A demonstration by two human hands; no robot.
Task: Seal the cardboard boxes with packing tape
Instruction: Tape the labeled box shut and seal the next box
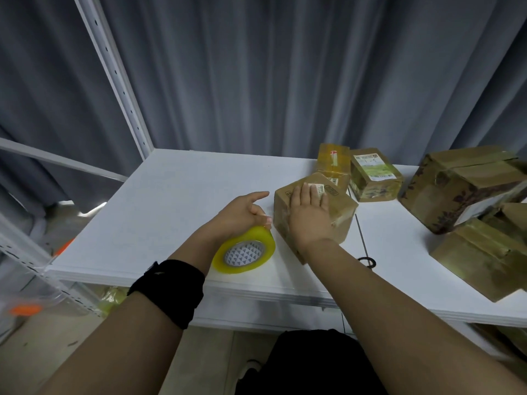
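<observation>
- Now, from the head view, my left hand [242, 213] sits on top of the yellowish tape roll [245, 250]. Its fingers curl over the far rim and grip it, while the index finger sticks straight ahead.
- The tape roll stands tilted on its edge on the white surface [171, 209], near the front edge, with its patterned core facing me.
- My right hand [309, 215] lies flat on the cardboard box [343, 209], fingers straight and slightly spread, palm on its top; it grasps nothing.
- That cardboard box sits on the surface just right of the tape roll, one corner turned toward me. Glossy tape covers it, and a small label shows beyond my fingertips.
- Behind it stand a small taped box [333, 161] and, just beside it on the right, a labelled box [373, 178].
- Further right, well apart from my hands, lie a large taped box [456, 189] and a lower box [484, 260] near the front edge.
- A black wristband [171, 289] wraps my left forearm.
- A grey curtain [256, 67] hangs behind the surface.
</observation>
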